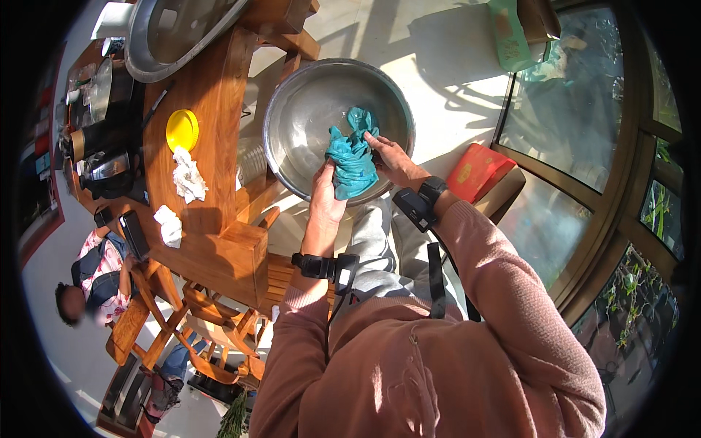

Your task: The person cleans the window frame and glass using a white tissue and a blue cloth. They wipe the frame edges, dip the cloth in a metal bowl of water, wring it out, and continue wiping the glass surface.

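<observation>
A bunched, wet-looking teal cloth (353, 159) is held over the near part of a large round metal basin (306, 98). My left hand (324, 189) grips its lower left side, thumb on top. On the right, my right hand (390, 156) pinches the cloth's edge between thumb and fingers, with part of that hand behind the fabric. The basin's bottom looks wet and shiny. Both wrists wear black strapped devices.
Left of the basin, a wooden table (213, 82) bears a yellow lid (182, 130), crumpled white tissues (189, 178) and a large metal tub (134, 49). A red box (473, 172) stands right, beside glass doors; a green box (509, 38) lies beyond. Another person (104, 268) is at far left.
</observation>
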The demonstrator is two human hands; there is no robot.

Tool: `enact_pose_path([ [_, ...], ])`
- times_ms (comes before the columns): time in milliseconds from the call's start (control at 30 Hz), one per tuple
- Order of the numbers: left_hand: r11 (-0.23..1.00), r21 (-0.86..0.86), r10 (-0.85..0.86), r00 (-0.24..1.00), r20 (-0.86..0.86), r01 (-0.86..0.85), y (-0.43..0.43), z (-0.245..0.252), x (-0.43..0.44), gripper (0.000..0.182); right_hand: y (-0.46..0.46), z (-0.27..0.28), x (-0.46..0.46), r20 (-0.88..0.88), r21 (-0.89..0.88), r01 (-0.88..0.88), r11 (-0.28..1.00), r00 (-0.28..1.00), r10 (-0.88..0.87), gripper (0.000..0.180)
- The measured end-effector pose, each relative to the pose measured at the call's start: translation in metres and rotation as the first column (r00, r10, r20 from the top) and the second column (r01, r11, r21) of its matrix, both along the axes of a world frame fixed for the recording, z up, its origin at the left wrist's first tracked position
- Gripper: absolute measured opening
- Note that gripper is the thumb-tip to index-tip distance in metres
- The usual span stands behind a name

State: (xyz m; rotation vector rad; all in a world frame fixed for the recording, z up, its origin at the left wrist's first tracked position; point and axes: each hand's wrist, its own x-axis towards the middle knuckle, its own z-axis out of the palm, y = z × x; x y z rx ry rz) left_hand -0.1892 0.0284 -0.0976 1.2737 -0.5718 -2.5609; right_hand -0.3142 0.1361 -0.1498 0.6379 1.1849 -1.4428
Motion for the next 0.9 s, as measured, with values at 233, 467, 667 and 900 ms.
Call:
enact_pose_path([
  [233, 0.738, -0.603, -0.048, 0.914, 0.403, 0.304, -0.031, -0.009, 0.030, 0.043, -0.004, -0.046, -0.033, -0.521, -0.212, -0.026, 0.977, 0.849, -0.091, 0.007],
  [467, 0.021, -0.491, 0.187, 0.479, 0.858, 0.871, -0.035, -0.080, 0.047, 0.078, -0.009, -0.060, -0.043, -0.717, 0.677, -0.282, 0.680, -0.044, 0.695, 0.065],
  [667, 0.089, -0.432, 0.061, 0.428, 0.902, 0.897, -0.024, -0.137, -0.005, 0.092, -0.049, -0.085, -0.018, -0.485, 0.858, -0.378, 0.347, -0.374, 0.790, 0.062],
  [900, 0.097, -0.415, 0.274, 0.376, 0.885, 0.905, -0.033, -0.132, 0.014, 0.085, -0.038, -0.101, -0.036, -0.578, 0.801, -0.337, 0.495, -0.217, 0.786, 0.043],
])
